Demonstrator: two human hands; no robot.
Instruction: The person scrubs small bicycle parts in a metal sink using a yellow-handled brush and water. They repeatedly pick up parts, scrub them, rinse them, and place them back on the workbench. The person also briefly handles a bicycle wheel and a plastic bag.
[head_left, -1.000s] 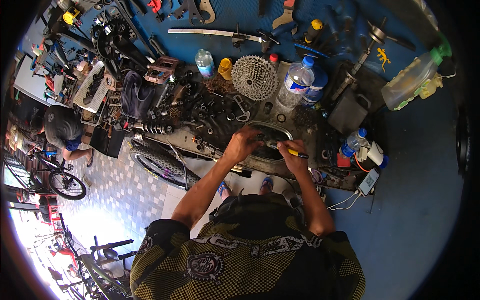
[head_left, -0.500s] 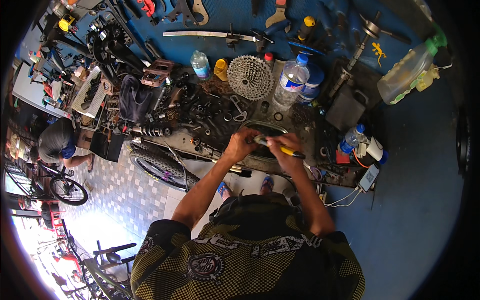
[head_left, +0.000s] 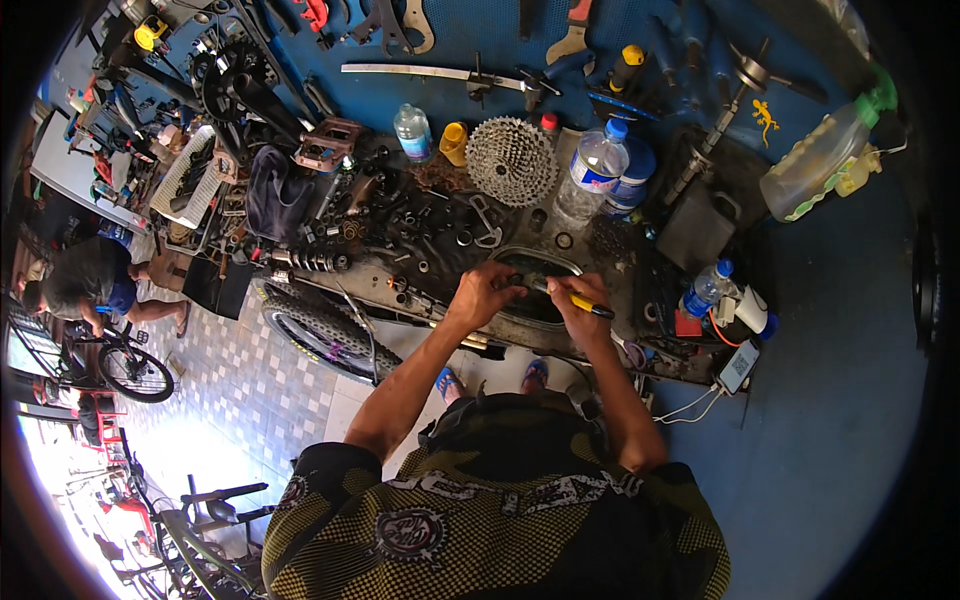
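Observation:
Over an oval metal tray (head_left: 538, 324) at the bench's front edge, my two hands work close together. My left hand (head_left: 482, 296) is closed, pinching a small dark part (head_left: 517, 281) whose kind I cannot make out. A slim brush with a yellow-and-black handle (head_left: 590, 305) sits in the closed fingers of my right hand (head_left: 580, 318). Its pale tip points left toward the dark part, with a small gap between. Dark liquid seems to lie in the tray below. A small black ring (head_left: 564, 240) rests just beyond the tray.
Behind the tray stand a bicycle cassette (head_left: 512, 162), a clear bottle (head_left: 592, 175) and a yellow cup (head_left: 453, 144). Loose metal parts (head_left: 415, 235) cover the bench to the left. A bicycle wheel (head_left: 320, 325) leans below. At far left, a person (head_left: 90, 280) bends beside a bike.
My right hand has drawn the brush slightly right, away from the left fingers. The view has shifted a little. The person at far left has moved lower toward the bike.

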